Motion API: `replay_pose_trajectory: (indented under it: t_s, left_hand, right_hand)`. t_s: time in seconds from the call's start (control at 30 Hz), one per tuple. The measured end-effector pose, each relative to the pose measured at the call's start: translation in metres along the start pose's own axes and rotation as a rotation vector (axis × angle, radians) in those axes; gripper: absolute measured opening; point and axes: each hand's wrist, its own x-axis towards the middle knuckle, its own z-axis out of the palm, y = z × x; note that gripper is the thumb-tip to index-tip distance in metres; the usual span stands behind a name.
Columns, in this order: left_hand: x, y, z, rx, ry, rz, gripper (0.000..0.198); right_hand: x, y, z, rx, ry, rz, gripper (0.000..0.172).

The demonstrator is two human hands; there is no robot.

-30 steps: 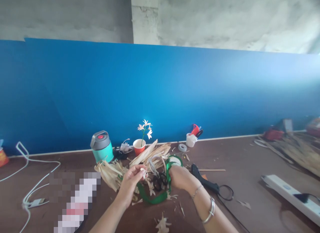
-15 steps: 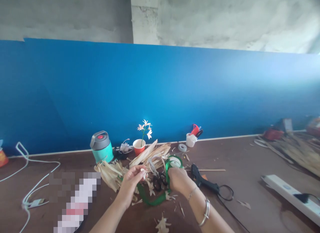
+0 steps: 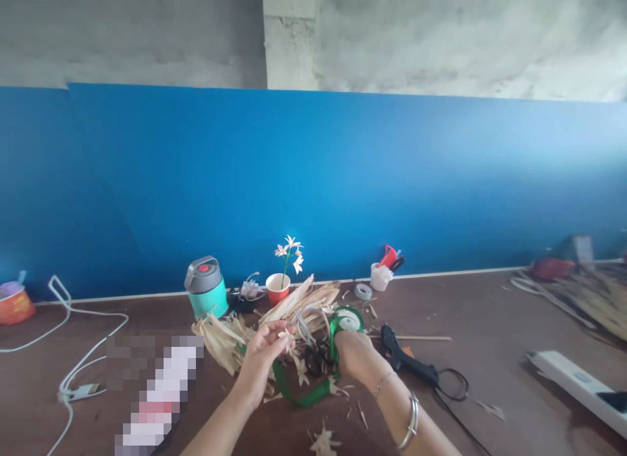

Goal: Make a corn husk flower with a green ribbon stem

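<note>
In a pinch of thumb and fingers, my left hand (image 3: pixel 267 355) has a small cream flower (image 3: pixel 287 338), apparently of dried husk. My right hand (image 3: pixel 360 355) reaches down beside a roll of green ribbon (image 3: pixel 350 320); its back faces me and the fingers are hidden. Black-handled scissors (image 3: pixel 313 361) lie between the hands. A length of green ribbon (image 3: pixel 304 397) curves across the table below them, and small cut husk flowers (image 3: pixel 301 371) rest close by. Dried husks (image 3: pixel 304 299) are heaped behind the hands.
A red paper cup (image 3: pixel 277 291) holds a finished flower stem (image 3: pixel 289 253) behind the husks. At left are a teal jar (image 3: pixel 208 296) and white cables (image 3: pixel 73 351). At right lie a black glue gun (image 3: pixel 406 358), a tape roll (image 3: pixel 363 291) and a power strip (image 3: pixel 578 384).
The whole view has shifted slightly, so everything appears a little farther right. My left hand still pinches the flower, which has turned a little; my right hand stays by the ribbon roll.
</note>
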Motion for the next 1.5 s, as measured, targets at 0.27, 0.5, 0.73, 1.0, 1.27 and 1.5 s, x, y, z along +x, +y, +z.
replay_pose_trajectory:
  t_s: [0.27,0.5,0.73,1.0,1.27,1.5]
  left_hand:
    - [0.001,0.001,-0.001,-0.122,-0.016,-0.008,0.028]
    - [0.003,0.002,-0.002,-0.242,-0.007,-0.027,0.024]
    - [0.003,0.003,-0.003,-0.231,0.005,-0.044,0.024]
    - [0.004,0.003,-0.003,-0.226,-0.055,0.02,0.021]
    - [0.002,0.003,0.0,-0.18,-0.008,0.053,0.023]
    - [-0.001,0.004,0.003,-0.136,0.011,0.066,0.024]
  right_hand:
    - [-0.004,0.005,-0.005,0.012,0.026,0.041,0.028]
    - [-0.019,0.017,-0.026,0.051,0.115,0.138,0.032]
    - [-0.035,-0.014,-0.037,0.561,0.298,-0.129,0.023]
    - [-0.029,-0.043,-0.019,1.092,0.167,-0.19,0.014]
    - [-0.024,-0.046,-0.01,1.154,0.087,-0.169,0.017]
    - [-0.02,-0.048,-0.007,1.177,0.088,-0.165,0.016]
